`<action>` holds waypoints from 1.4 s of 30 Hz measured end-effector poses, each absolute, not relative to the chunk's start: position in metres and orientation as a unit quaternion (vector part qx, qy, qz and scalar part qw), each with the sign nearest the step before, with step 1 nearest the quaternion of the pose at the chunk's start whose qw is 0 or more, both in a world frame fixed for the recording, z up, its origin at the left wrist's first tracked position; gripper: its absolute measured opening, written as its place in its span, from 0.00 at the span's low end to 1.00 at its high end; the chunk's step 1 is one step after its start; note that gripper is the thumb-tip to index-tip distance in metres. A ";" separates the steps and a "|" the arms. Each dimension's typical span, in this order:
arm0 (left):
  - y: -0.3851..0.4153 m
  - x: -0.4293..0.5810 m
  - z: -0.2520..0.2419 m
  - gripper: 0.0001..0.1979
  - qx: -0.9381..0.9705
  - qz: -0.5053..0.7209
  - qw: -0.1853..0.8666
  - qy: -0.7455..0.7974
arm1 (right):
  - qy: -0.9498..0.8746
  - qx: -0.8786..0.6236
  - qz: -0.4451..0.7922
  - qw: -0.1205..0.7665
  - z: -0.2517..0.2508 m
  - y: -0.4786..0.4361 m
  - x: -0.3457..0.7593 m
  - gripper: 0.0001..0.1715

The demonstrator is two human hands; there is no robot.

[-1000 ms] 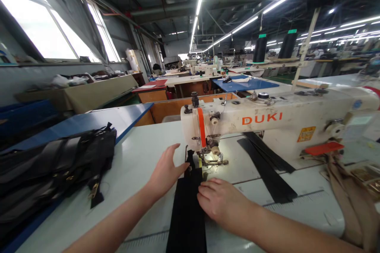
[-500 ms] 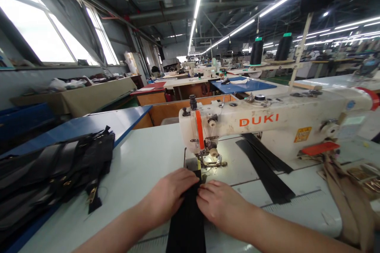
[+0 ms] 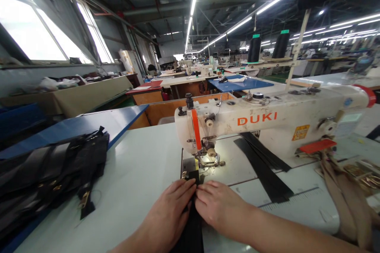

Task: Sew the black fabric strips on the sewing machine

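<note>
A black fabric strip runs from the front edge of the view up to the needle area of a white sewing machine. My left hand is closed on the strip's left edge, its fingertips just short of the presser foot. My right hand grips the right edge, with its fingers bunched together close to the left fingertips. A small metal zipper pull shows just ahead of my left fingers, beside the strip's far end. The underside of the strip and my thumbs are mostly hidden.
A pile of black zippered pieces lies on the left. Loose black strips rest under the machine arm. Brown straps hang at the right, by a tray of metal parts. Black thread cones stand behind.
The zipper pull has come into sight ahead of my left hand. My left hand sits slightly lower, and my right hand stays nearly in place. The whole view has shifted slightly.
</note>
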State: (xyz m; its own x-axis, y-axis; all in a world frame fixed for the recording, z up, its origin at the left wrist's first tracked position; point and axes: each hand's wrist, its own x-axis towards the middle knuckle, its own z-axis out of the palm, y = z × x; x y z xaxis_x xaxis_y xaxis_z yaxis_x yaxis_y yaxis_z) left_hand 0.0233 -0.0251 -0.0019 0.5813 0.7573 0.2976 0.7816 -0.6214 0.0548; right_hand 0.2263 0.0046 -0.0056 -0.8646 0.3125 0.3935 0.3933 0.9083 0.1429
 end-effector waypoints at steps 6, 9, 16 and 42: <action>-0.011 0.028 -0.002 0.22 -0.893 -0.130 0.053 -0.427 | -0.962 -0.188 -0.109 0.169 -0.005 0.018 0.229 0.06; -0.001 0.031 0.002 0.21 -0.893 -0.140 0.047 -0.425 | -0.963 -0.192 -0.108 0.155 -0.003 0.026 0.231 0.06; 0.012 0.031 0.000 0.20 -0.894 -0.155 0.041 -0.419 | -0.961 -0.204 -0.099 0.157 0.002 0.036 0.231 0.06; 0.024 0.033 0.002 0.19 -0.893 -0.172 0.033 -0.414 | -0.957 -0.232 -0.072 0.155 0.001 0.046 0.229 0.06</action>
State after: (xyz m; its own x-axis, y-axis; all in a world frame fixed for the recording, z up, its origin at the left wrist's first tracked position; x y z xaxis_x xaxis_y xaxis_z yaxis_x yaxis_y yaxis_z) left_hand 0.0328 0.0245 0.0022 0.5986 0.7279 0.3343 0.7506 -0.6555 0.0832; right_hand 0.2293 0.0456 0.0006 -0.8440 0.4222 0.3308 0.4670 0.8817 0.0663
